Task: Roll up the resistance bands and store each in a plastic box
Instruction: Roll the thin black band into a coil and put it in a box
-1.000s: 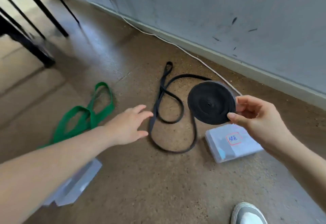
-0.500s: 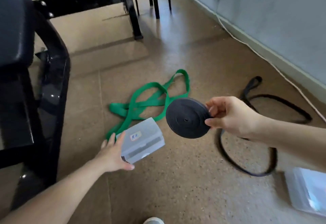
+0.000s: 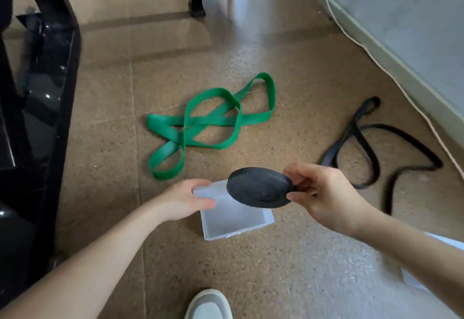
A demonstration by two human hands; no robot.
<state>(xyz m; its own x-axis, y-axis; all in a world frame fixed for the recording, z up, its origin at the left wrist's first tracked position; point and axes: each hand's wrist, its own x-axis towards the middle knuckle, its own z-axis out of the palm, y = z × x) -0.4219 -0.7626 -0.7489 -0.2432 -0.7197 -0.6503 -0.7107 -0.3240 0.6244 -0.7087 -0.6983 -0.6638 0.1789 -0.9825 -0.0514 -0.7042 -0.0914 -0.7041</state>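
Right hand (image 3: 324,198) pinching a flat, tightly coiled black rubber band roll (image 3: 259,187) over a translucent plastic box (image 3: 233,220), left hand (image 3: 183,200) gripping the box's far-left corner, speckled tan floor (image 3: 276,268), loose glossy green band (image 3: 208,123) beyond, unrolled black band (image 3: 371,148) right

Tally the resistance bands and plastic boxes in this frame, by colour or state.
Green bands, loose on the floor: 1, the green band.
Black bands, loose on the floor: 1, the loose black band.
Black bands, rolled: 1, the rolled black band, pinched in the right hand.
Plastic boxes: 2, the open box held by the left hand, and the second box, mostly hidden.
Total: 5.
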